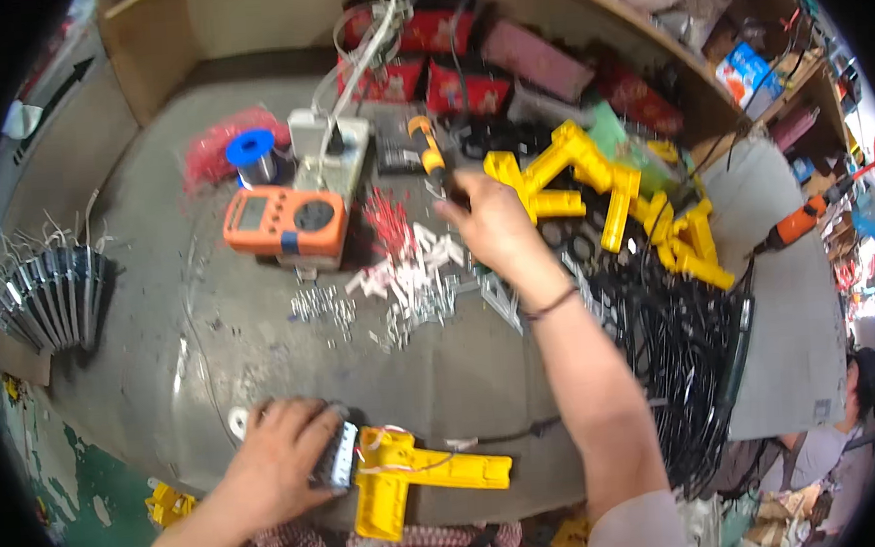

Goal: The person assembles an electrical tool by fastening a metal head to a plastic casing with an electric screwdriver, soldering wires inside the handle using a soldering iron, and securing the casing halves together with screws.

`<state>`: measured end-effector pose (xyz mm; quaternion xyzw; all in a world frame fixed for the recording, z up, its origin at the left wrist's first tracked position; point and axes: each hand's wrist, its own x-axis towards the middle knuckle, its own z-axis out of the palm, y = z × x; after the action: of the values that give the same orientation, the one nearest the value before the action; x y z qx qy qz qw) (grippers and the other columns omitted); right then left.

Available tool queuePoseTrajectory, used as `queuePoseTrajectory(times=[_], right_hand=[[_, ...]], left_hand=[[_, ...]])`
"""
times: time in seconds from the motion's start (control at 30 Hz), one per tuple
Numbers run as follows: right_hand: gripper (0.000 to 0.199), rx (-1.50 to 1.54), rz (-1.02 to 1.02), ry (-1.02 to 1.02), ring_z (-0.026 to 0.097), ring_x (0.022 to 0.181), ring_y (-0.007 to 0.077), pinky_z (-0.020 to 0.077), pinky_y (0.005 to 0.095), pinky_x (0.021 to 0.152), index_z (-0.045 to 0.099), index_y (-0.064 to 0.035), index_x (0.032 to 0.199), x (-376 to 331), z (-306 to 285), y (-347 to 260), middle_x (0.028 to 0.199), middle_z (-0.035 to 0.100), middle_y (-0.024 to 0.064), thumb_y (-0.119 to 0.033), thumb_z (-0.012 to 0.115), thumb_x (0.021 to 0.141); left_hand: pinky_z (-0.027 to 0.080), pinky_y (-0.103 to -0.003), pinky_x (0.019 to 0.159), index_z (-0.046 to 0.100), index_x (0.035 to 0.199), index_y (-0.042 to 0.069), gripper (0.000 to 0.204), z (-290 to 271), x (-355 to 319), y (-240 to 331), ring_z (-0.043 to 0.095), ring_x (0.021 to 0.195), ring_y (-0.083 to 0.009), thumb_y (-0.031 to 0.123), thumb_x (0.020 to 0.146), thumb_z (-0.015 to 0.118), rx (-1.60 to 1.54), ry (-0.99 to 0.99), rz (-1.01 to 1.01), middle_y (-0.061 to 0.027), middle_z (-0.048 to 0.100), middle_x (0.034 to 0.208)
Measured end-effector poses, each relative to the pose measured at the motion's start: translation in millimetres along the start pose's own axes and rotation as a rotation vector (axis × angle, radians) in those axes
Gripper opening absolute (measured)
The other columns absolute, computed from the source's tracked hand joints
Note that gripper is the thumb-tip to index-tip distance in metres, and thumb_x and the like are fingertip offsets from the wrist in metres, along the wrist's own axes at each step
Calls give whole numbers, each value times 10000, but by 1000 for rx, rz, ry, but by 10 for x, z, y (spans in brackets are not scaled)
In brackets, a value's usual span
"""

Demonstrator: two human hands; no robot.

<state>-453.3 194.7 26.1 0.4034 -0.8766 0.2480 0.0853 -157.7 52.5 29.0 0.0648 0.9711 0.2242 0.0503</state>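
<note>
1. The left hand [283,451] was closed around a dark block [344,456] with a pale edge, down at the near side of the table [252,360]
2. Just right of that block lay a yellow shell [395,477], hollow side up, by the table's near edge; thin wires [374,469] crossed it, and a black cable [527,431] ran off toward the right forearm
3. The right hand [494,220] was stretched far across the table, fingers bent at the lower end of a yellow-and-black tool [430,154]; from where I stood I couldn't tell whether they gripped it or merely touched it
4. Below that hand, toward the middle, were red wires [387,221], white sleeves [408,280] and a scatter of screws [324,308]
5. Left of those sat an orange meter [284,225], with a blue spool [253,156] behind it
6. More yellow shells [621,187] were heaped right of the right hand, above a tangle of black leads [678,359]
7. At the far left, slim dark strips [53,292] stood in a row, wires sprouting from their tops
</note>
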Motion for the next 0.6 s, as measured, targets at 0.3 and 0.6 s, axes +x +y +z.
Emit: queuePoseTrajectory(times=[0.3, 0.6], right_hand=[[237, 641, -131, -888, 572, 803, 256, 446, 352, 720, 581, -7, 879, -1470, -518, -204, 832, 585, 125, -242, 598, 850], [224, 756, 374, -785, 626, 696, 268, 468, 358, 645, 556, -13, 968, -1551, -683, -747, 740, 625, 139, -220, 540, 886]], left_hand=[[293, -512, 942, 544, 1099, 19, 513, -194, 448, 728, 415, 1151, -307, 237, 651, 667, 98, 181, 240, -140, 451, 1212], [272, -513, 980, 555, 1128, 40, 478, -35, 217, 422, 518, 1077, -280, 235, 707, 668, -193, 262, 76, -124, 549, 1174]])
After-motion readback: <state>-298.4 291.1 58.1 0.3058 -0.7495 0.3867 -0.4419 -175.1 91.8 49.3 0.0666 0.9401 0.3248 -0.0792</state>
